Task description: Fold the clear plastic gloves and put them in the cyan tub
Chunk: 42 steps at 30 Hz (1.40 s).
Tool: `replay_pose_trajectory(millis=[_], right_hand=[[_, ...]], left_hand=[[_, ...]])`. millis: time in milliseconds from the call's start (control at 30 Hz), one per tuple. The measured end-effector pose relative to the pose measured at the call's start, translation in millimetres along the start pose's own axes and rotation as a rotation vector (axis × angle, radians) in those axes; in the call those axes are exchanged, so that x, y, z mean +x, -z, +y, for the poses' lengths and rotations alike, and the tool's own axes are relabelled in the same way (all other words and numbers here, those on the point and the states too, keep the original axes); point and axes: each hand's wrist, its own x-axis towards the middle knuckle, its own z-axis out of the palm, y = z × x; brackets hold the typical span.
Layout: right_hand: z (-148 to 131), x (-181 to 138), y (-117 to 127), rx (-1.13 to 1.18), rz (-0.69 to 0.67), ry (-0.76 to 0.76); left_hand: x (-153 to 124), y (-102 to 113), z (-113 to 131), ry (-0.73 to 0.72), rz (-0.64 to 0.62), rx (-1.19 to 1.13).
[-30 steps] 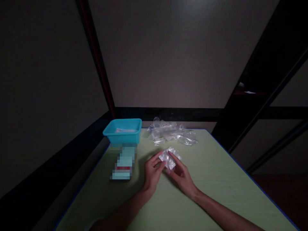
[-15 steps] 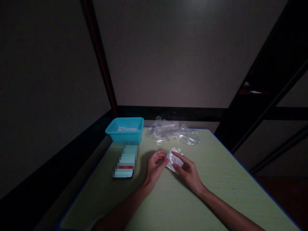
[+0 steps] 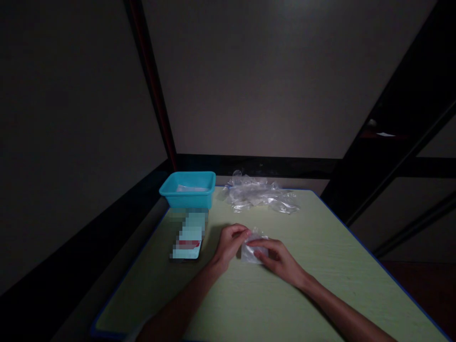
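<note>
A small folded piece of clear plastic film (image 3: 251, 256) is between my hands, just above or on the table; whether it is a bag or a glove I cannot tell. My left hand (image 3: 230, 243) pinches its upper left corner between thumb and fingertips. From the right, my right hand (image 3: 278, 259) has its index finger laid across the film and its thumb lower down, closed on it. The film's upper edge is crinkled and sticks up past the fingers. Behind it lies a loose heap of crumpled clear plastic (image 3: 258, 194).
At the back left of the pale green table (image 3: 320, 304) stands a turquoise plastic basket (image 3: 185, 200) with something whitish inside. In front of it lies a phone (image 3: 190, 235) with a blurred screen. The table has a blue edge, and a wall panel (image 3: 245, 85) rises behind.
The folded plastic has turned squarer to me and come slightly nearer. My left fingertips have closed on its corner. My right index finger has moved down and across it. The view has shifted slightly.
</note>
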Motion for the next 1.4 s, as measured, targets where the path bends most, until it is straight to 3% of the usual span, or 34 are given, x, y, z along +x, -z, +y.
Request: replay_pose_trajectory(millis=[200, 733, 1067, 1400], right_hand=[[-3.1, 0.1, 4.2, 0.006, -0.003, 0.016], [-9.3, 0.0, 7.4, 0.009, -0.176, 0.114], [-7.9, -0.3, 7.6, -0.002, -0.193, 0.116], [-12.9, 0.6, 7.8, -0.027, -0.199, 0.138]], left_hand=[[-1.4, 1.1, 2.1, 0.014, -0.027, 0.019], [-2.5, 0.9, 5.8, -0.029, -0.193, 0.086], [-2.3, 2.5, 4.0, -0.015, -0.153, 0.093], [-2.1, 0.2, 5.0, -0.003, -0.197, 0.131]])
